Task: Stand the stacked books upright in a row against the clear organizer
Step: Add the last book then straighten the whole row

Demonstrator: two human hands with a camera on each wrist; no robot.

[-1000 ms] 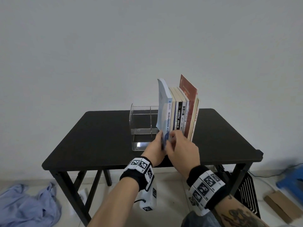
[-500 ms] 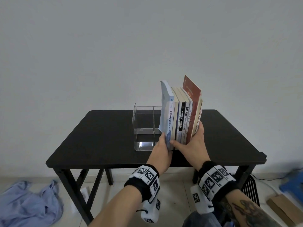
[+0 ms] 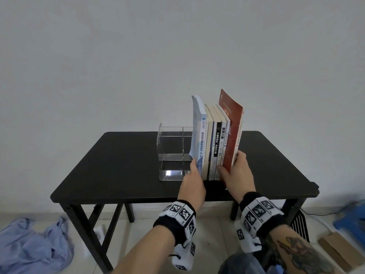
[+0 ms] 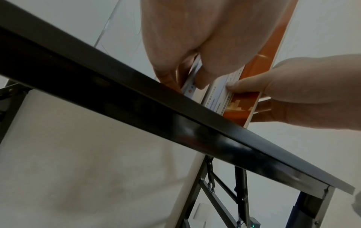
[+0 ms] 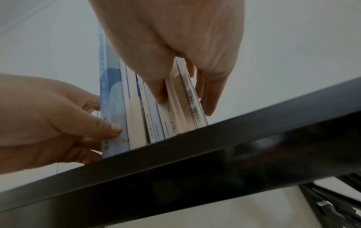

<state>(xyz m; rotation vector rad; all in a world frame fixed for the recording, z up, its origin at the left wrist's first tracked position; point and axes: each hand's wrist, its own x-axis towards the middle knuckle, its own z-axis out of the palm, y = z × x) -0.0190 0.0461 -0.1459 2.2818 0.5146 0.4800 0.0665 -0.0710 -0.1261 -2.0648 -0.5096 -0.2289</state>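
Several books [image 3: 216,139] stand upright in a row on the black table [image 3: 118,165], their left end against the clear organizer [image 3: 171,147]. A tall light-blue book [image 3: 199,135] is leftmost; a red book [image 3: 233,131] stands near the right end. My left hand [image 3: 195,167] holds the light-blue book [image 5: 111,92] low down, thumb on its spine and fingers on its left face. My right hand [image 3: 233,165] grips the right-end books, thumb on the spines [image 5: 162,95] and fingers round the outer cover. The books' bases are hidden by my hands.
Bare tabletop lies on both sides of the row. The table's front edge [image 4: 136,100] runs just below my wrists. On the floor are a blue cloth [image 3: 33,246] at left, a cardboard piece [image 3: 335,252] and a blue stool [image 3: 351,218] at right.
My right hand left the light-blue book's spine and spread to the right end of the row, wrapping around the red book. My left hand stayed on the light-blue book.
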